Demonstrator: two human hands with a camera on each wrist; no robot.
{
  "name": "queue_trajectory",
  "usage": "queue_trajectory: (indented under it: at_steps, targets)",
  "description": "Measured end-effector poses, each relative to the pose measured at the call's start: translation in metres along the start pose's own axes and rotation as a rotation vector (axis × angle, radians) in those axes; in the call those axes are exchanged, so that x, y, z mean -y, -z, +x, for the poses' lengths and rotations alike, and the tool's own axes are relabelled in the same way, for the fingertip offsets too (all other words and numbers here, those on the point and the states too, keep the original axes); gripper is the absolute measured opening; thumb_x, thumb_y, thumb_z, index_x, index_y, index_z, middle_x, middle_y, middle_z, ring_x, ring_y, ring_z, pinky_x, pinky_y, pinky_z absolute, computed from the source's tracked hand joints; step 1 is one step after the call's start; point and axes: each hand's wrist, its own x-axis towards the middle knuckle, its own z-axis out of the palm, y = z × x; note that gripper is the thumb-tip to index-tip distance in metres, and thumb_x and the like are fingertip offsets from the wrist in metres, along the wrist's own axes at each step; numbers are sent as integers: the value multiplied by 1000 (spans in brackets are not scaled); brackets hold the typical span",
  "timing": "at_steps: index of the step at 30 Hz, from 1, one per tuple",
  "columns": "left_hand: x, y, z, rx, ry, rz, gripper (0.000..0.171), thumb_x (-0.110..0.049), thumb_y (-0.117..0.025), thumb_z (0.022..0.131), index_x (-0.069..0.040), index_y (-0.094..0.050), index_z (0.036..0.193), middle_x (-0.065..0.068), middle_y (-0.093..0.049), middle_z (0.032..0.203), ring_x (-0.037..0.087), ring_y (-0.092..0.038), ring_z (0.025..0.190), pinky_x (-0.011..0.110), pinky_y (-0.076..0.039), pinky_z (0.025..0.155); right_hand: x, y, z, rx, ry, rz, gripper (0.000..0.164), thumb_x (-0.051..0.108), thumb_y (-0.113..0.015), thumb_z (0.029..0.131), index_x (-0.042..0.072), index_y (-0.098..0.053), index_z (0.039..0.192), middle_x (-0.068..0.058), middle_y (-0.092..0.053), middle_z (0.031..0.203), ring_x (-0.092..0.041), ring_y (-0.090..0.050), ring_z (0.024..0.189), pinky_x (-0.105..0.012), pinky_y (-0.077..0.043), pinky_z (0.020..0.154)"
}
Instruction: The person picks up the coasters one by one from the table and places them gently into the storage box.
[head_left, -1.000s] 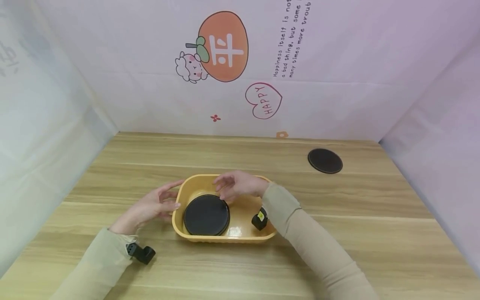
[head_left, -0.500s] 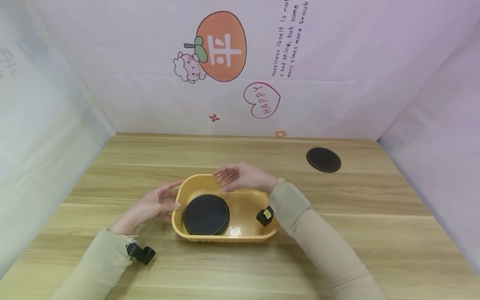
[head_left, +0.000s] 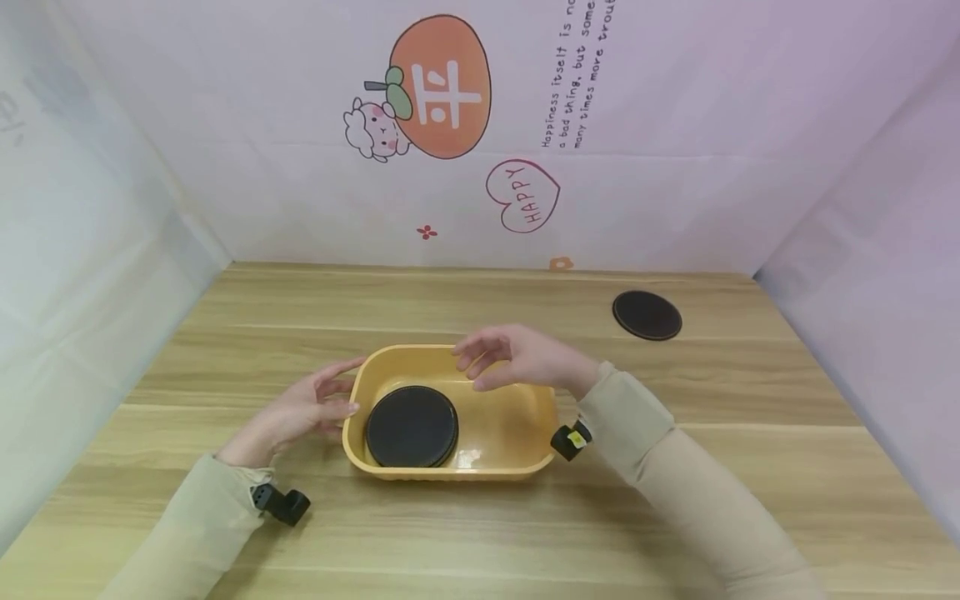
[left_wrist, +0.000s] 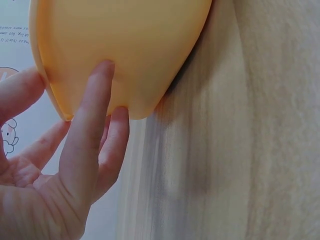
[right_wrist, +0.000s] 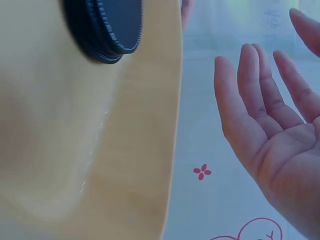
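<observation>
A yellow plastic basket (head_left: 495, 433) stands on the table. Inside its left half lies a small stack of round black coasters (head_left: 412, 427) with stitched edges; the right wrist view shows at least two layers. My left hand (head_left: 303, 410) holds the basket's left end, thumb at the rim and other fingers against the outer wall, as the left wrist view shows. Over the far side of the basket hovers my right hand (head_left: 517, 358), fingers loosely bent, palm bare in the right wrist view. One more black coaster (head_left: 647, 315) lies flat at the back right of the table.
The wood-grain table (head_left: 480, 533) meets a white printed cloth wall (head_left: 660, 192) at the back. Cloth walls also rise on the left (head_left: 82, 250) and right. Small black cameras (head_left: 283, 505) are strapped at both wrists.
My right hand has risen away from the coaster stack and shifted right, holding nothing. The left hand keeps its place at the basket's end. Basket and coasters stay put.
</observation>
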Motion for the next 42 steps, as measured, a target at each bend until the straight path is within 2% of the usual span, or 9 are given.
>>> queue_trajectory:
  at_steps: [6,16,20,26,36,42]
  targets:
    - [-1,-1,0,3,1,-2,79,-3,-61,89,-6,-12,152,38,-26,143,23,-61,100,44,-57,80,-13,2,-19,-30,23,-17,47,2,-68,83,-4,-53,128,-27,-58,117,-38,-58,106,-31,-54,88]
    - [2,-1,0,-4,1,2,78,-2,-60,90,-7,-12,152,38,-26,143,25,-61,101,44,-57,81,-42,6,-44,-130,23,0,47,1,-65,85,-11,-48,127,-32,-55,112,-26,-62,96,-27,-54,84]
    - [2,-1,0,-4,4,-1,79,-3,-60,90,-7,-12,152,38,-26,143,25,-61,102,44,-57,80,-49,8,-55,-193,4,16,47,2,-66,84,-10,-50,127,-30,-56,112,-21,-62,94,-27,-54,83]
    - [2,-1,0,-4,5,-5,79,-3,-61,89,-7,-12,152,38,-26,143,24,-61,101,44,-57,80,-62,17,-69,-283,-73,-31,46,5,-70,83,-4,-54,125,-23,-60,111,-19,-60,97,-25,-53,81]
    - [0,0,2,-4,-2,4,79,-3,-61,89,-6,-12,152,38,-27,143,24,-61,100,43,-57,80,-82,27,-82,-282,-82,-49,47,9,-69,84,-5,-53,126,-21,-62,114,-21,-61,98,-24,-53,85]
    - [1,0,1,-1,0,2,79,-3,-60,89,-6,-12,152,38,-26,143,24,-61,101,44,-57,81,-88,32,-90,-301,-132,-72,48,11,-67,87,-5,-50,129,-23,-59,118,-21,-60,102,-24,-51,86]
